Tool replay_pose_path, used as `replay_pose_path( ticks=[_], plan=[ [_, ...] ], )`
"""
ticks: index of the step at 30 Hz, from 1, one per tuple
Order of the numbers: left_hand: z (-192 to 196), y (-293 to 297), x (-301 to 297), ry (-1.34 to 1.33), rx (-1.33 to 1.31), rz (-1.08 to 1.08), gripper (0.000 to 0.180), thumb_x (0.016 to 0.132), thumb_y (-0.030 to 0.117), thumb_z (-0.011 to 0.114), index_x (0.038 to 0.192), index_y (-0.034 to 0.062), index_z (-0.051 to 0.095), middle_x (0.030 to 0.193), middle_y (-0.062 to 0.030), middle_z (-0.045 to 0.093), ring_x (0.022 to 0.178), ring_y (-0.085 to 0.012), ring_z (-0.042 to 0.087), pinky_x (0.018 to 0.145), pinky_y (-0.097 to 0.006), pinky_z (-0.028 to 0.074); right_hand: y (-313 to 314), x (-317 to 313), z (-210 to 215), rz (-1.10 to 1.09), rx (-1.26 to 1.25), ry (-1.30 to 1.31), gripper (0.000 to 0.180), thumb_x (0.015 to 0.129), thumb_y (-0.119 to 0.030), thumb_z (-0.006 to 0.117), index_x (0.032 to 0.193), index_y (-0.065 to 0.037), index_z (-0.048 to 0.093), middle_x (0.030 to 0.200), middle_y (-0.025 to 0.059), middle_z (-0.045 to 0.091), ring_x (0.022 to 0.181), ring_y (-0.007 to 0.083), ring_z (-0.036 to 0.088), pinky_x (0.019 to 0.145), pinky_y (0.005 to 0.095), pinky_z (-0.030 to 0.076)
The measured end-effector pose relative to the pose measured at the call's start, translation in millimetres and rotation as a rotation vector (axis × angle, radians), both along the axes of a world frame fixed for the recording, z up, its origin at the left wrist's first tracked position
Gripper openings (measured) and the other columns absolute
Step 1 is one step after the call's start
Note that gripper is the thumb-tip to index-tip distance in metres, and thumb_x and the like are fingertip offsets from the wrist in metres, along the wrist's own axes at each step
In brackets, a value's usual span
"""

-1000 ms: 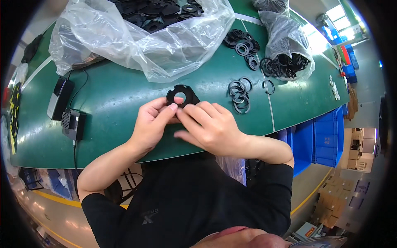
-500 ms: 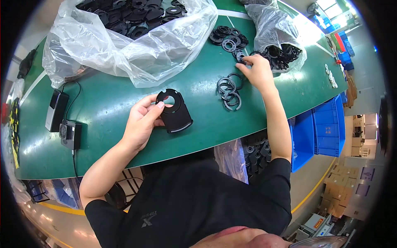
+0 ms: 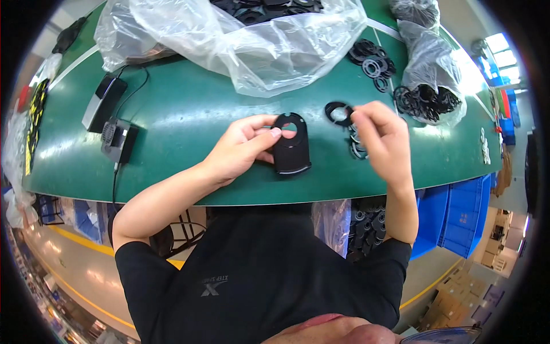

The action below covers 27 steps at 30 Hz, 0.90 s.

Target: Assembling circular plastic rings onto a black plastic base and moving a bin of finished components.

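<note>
My left hand [image 3: 243,144] grips a flat black plastic part [image 3: 292,153] by its left edge, thumb on top. The part is rounded at its far end, with a large round hole there, and straight at its near end. In my right hand [image 3: 385,137] a black ring [image 3: 338,114] is pinched between thumb and fingers, a little right of the plastic part and apart from it. Under and beside my right hand lie several grey-black rings [image 3: 358,150] on the green table, partly hidden by the hand.
A clear plastic bag [image 3: 275,63] of black parts lies at the far side. Back right are a pile of black rings [image 3: 372,66] and another bag [image 3: 432,74] spilling rings. Two black devices with a cable [image 3: 119,140] stand left. Blue bins [image 3: 458,212] sit beyond the table's right front edge.
My right hand has come back from the ring pile toward the plastic part, carrying a black ring. My left hand still holds the part. The whole view has shifted.
</note>
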<state>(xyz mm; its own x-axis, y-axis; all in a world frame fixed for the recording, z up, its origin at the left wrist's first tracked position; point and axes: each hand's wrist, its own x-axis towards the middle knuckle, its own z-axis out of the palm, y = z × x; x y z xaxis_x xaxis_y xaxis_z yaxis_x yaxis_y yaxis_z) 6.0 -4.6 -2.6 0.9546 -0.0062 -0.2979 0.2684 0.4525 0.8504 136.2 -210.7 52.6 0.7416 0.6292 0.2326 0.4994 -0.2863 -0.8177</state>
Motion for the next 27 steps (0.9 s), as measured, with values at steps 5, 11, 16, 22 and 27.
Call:
replay_pose_path(
  ticks=[5,11,16,22,27],
  plan=[
    [2,1,-4,-0.067,-0.039,-0.059,0.033,0.088,0.011,0.053,0.119,0.0005,0.049,0.106,-0.0076,0.061,0.090,-0.0129,0.060,0.075,-0.025,0.049,34,-23,-6,0.226,-0.111,0.128,0.007,0.080,-0.003,0.061,0.084,0.002,0.063,0.069,0.0072,0.058,0.057,0.0131,0.051,0.052,0.0257,0.039],
    [2,2,-6,-0.092,-0.040,-0.004,0.033,0.087,0.008,0.054,0.119,-0.0014,0.048,0.104,-0.0099,0.062,0.090,-0.0128,0.060,0.079,-0.027,0.049,42,-26,-23,0.144,-0.031,0.043,0.010,0.077,-0.004,0.064,0.086,0.002,0.064,0.069,0.0069,0.058,0.052,0.0122,0.051,0.049,0.0239,0.041],
    [2,2,-4,-0.112,-0.043,0.014,0.032,0.088,0.007,0.053,0.118,-0.0025,0.049,0.103,-0.0116,0.063,0.090,-0.0126,0.060,0.080,-0.027,0.049,41,-31,-31,0.096,0.045,0.188,0.020,0.078,-0.005,0.066,0.096,0.004,0.062,0.075,0.0071,0.063,0.059,0.0092,0.057,0.055,0.0216,0.047],
    [-1,1,-8,-0.099,0.088,0.003,0.033,0.088,0.012,0.056,0.118,-0.0009,0.049,0.100,-0.0071,0.063,0.088,-0.0094,0.059,0.073,-0.022,0.047,37,-29,-32,0.149,0.058,0.379,0.024,0.078,-0.013,0.069,0.093,0.005,0.063,0.072,0.0052,0.065,0.063,0.0062,0.057,0.058,0.0203,0.047],
    [3,-5,-11,-0.027,-0.014,0.015,0.033,0.089,0.015,0.056,0.118,-0.0004,0.049,0.103,-0.0085,0.062,0.088,-0.0126,0.061,0.073,-0.026,0.051,15,-17,-21,0.099,0.052,0.295,0.018,0.077,-0.012,0.068,0.088,0.002,0.066,0.073,0.0062,0.065,0.064,0.0068,0.058,0.058,0.0220,0.046]
  ],
)
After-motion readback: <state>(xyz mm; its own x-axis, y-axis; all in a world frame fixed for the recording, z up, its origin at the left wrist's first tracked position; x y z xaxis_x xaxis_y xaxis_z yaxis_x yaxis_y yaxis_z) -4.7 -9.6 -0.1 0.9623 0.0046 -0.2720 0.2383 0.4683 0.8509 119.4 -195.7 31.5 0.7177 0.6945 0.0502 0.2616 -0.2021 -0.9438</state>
